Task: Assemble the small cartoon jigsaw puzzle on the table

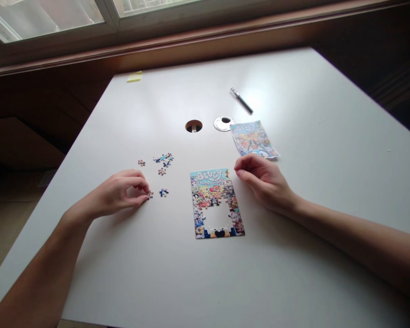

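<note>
A small colourful jigsaw puzzle (216, 202) lies in the middle of the white table (294, 255), with a white gap in its lower half. My left hand (119, 193) rests left of it, fingers pinched on a loose puzzle piece (151, 194). Another loose piece (163, 192) lies just beside it, and several more pieces (164, 160) sit a little farther back. My right hand (263, 180) rests at the puzzle's upper right corner with fingers curled together; whether they hold anything is hidden.
A printed reference picture (253, 139) lies behind my right hand. Farther back are a round cable hole (193, 125), its white cover (223, 123), a pen (241, 100) and a yellow sticky note (135, 76). A window sill runs behind the table.
</note>
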### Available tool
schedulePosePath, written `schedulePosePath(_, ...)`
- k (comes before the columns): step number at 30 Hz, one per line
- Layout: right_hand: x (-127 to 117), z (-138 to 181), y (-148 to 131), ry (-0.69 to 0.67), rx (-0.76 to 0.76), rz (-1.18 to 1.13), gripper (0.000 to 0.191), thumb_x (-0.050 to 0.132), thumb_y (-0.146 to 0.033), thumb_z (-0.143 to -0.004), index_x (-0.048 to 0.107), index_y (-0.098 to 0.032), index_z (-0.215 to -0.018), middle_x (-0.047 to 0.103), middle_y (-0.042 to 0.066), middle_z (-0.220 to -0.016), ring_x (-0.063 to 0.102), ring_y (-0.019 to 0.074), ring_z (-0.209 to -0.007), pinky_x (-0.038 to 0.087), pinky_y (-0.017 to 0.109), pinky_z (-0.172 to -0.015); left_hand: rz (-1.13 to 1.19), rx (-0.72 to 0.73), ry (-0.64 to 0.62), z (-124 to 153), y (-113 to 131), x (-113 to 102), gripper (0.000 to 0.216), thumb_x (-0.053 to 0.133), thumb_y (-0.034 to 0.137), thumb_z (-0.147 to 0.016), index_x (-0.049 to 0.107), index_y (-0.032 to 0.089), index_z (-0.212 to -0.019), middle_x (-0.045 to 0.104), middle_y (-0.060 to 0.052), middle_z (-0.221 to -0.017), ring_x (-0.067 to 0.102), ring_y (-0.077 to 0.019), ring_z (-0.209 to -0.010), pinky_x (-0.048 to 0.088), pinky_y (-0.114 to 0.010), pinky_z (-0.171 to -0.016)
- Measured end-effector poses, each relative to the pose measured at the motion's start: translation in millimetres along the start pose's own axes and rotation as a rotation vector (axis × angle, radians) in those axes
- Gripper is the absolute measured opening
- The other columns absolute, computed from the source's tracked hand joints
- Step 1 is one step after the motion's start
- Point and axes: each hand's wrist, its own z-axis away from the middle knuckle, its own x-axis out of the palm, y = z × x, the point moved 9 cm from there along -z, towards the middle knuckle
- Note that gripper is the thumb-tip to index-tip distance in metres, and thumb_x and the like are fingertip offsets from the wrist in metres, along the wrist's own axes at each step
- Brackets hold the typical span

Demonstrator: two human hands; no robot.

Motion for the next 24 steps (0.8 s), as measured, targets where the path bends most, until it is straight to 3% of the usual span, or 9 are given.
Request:
schedulePosePath(12, -0.3, 0.8, 2.2, -0.004, 0.031, -0.018, 0.001, 0.061, -0.023, -0.091, 0.061, -0.024, -0.091, 0.058, 0.000, -0.085, 0.055, 0.0157, -0.078, 0.046, 0.030, -0.074, 0.005, -0.004, 0.025, -1.1, 5.8, -3.9, 0.013, 0.061, 0.030, -0.088, 0.067, 0.019, -0.088, 0.066, -0.006, -0.093, 0.061, -0.0153, -0.083, 0.051, -0.025, -0.073)
schedulePosePath(24, -3.0, 0.6, 6.1, 0.016, 0.019, 0.052, 0.004, 0.062, -0.028, -0.091, 0.062, -0.024, -0.092, 0.060, 0.002, -0.085, 0.058, 0.0184, -0.078, 0.051, 0.033, -0.072, -0.089, 0.070, 0.055, -1.3, 20.0, -8.9, 0.009, 0.063, 0.026, -0.086, 0.071, 0.021, -0.087, 0.068, -0.004, -0.091, 0.062, -0.0153, -0.083, 0.048, -0.029, -0.083)
